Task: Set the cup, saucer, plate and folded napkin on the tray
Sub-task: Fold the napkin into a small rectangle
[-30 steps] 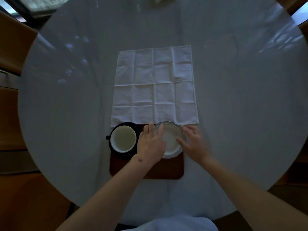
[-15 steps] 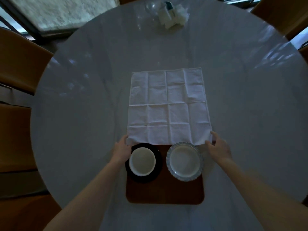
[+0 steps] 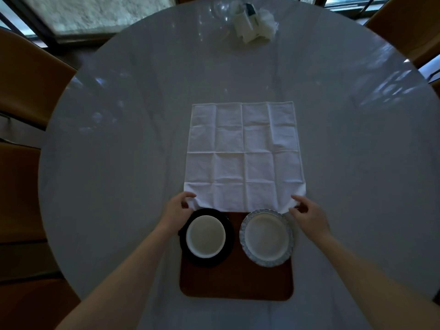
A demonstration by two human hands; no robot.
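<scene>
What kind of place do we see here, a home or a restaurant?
Probably a dining area; home or restaurant cannot be told. A large round table has brown chairs around it, windows stand behind, and a tray holds a cup and a plate before a white napkin.

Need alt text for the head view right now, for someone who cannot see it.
Both hands pinch the near corners of an unfolded white napkin lying flat on a round table: left hand, right hand. Just nearer, a brown tray holds a white cup on a black saucer, with a blue-rimmed plate beside them.
</scene>
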